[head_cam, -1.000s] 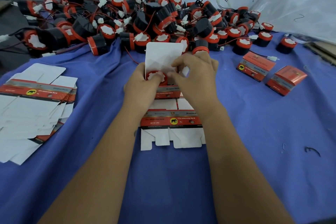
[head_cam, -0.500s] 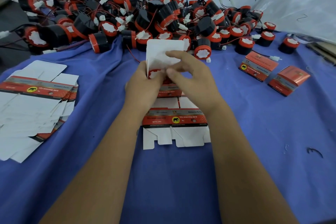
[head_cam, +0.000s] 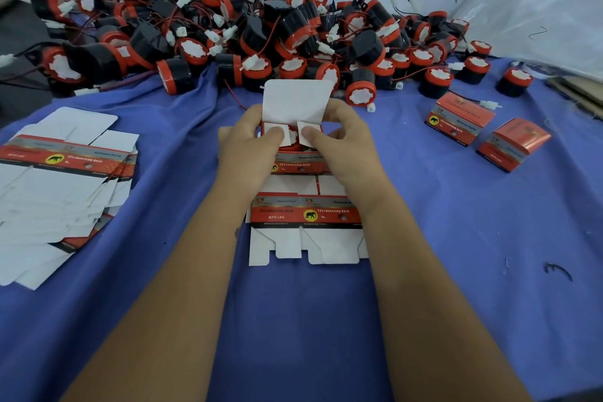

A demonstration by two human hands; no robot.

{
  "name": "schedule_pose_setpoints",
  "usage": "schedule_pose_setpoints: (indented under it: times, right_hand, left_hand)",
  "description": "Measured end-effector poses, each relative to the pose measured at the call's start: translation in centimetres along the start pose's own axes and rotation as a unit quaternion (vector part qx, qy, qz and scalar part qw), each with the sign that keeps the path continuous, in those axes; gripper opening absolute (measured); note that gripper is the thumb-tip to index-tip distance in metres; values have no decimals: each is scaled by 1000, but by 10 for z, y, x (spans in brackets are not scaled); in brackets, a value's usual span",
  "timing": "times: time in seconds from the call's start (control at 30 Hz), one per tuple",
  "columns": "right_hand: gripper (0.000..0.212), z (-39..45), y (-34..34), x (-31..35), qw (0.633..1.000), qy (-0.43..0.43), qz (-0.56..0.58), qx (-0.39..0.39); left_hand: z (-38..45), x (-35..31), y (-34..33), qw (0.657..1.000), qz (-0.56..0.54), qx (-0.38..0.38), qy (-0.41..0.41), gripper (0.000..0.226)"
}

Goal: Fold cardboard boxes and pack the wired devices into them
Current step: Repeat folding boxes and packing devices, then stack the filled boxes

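From the head view, the left hand (head_cam: 249, 148) and right hand (head_cam: 342, 143) both grip the box (head_cam: 295, 160) at centre, thumbs pressing its two small side flaps (head_cam: 275, 135) over the device (head_cam: 293, 137) inside. Judgement: hold both flaps flat, then bring the tall lid flap (head_cam: 295, 101), upright just beyond the thumbs, down and tuck it in
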State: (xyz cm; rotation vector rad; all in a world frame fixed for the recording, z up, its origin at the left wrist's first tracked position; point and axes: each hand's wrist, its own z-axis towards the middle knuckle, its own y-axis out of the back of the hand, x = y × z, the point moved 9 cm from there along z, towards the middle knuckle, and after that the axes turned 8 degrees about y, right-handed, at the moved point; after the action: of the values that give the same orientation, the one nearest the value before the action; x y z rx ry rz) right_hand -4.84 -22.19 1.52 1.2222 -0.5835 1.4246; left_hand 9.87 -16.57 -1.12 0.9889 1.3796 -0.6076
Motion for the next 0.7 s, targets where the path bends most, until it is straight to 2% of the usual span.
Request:
schedule_pose_setpoints:
  times: [0.13, 0.23, 0.27, 0.33, 0.4, 0.47, 0.53, 0.6, 0.7]
  right_hand:
    - [20, 0, 0, 5, 998, 47, 27, -15]
    - [14, -3, 1, 0, 999, 27, 17, -35]
    - [12, -4, 0, -4, 998, 4, 50, -32]
    - [26, -4, -3, -10, 989, -26, 143, -14]
    - [36, -1, -1, -13, 986, -44, 160, 1]
    - [29, -1, -2, -16, 988, -47, 148, 15]
    - [13, -3, -5, -17, 991, -32, 121, 39]
    - [14, -4, -5, -16, 995, -13, 83, 62]
    - [22, -4, -5, -13, 994, -9, 71, 86]
  left_hand:
    - [-5, -13, 9, 994, -49, -45, -85, 23]
    - [-6, -16, 14, 990, -55, -63, -114, 21]
    - [-2, -11, 15, 992, -74, -56, -90, 24]
    - [4, 2, 13, 986, -167, -10, -7, 28]
    - [5, 9, 10, 971, -232, 38, 34, 31]
    - [4, 8, 8, 976, -208, 52, 21, 29]
    - [0, 0, 11, 993, -110, 28, -31, 24]
    - [-3, -9, 16, 996, -30, -8, -88, 21]
    - [-5, -11, 19, 995, -19, -13, -100, 25]
